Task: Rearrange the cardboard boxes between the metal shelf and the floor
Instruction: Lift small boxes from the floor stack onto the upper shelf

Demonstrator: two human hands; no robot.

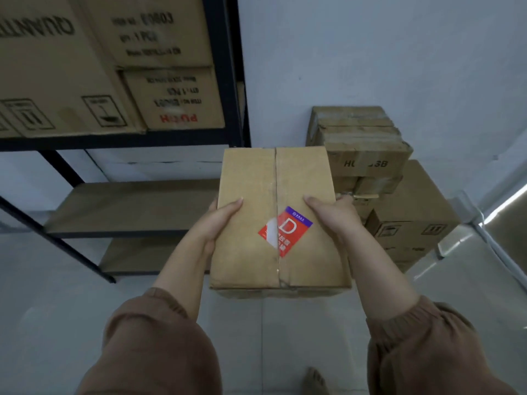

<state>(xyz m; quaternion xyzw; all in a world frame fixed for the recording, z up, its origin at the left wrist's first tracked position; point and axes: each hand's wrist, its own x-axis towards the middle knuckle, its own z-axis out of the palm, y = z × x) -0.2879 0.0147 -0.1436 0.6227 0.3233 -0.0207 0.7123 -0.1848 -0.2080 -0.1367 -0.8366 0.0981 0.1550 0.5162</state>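
Left hand (221, 220) and right hand (332, 216) each grip a side edge of the cardboard box (248, 178) with the red sticker (285, 230), held up above the floor (57, 295). Behind it: metal shelf (222, 67) left, stack of boxes (368, 159) at the wall (370, 52) right.

The carried box (273, 223) is in the middle, above the floor (57, 323). The left hand (219, 220) grips its left edge and the right hand (333, 215) its right edge, thumbs lying on top. A label (285, 230) sits on its top face, just beside the right hand.

To the left stands the metal shelf (228, 67). On its upper level a large box (42, 67) is at the left, and to its right a smaller box (159, 32) rests on another (174, 98). Below are a lower board (128, 206) and, under it, the lowest board (148, 255).

Right of the shelf, against the wall (370, 52), a stack of boxes (368, 155) stands behind the carried box. A bigger box (413, 212) is at its right, possibly touching it.
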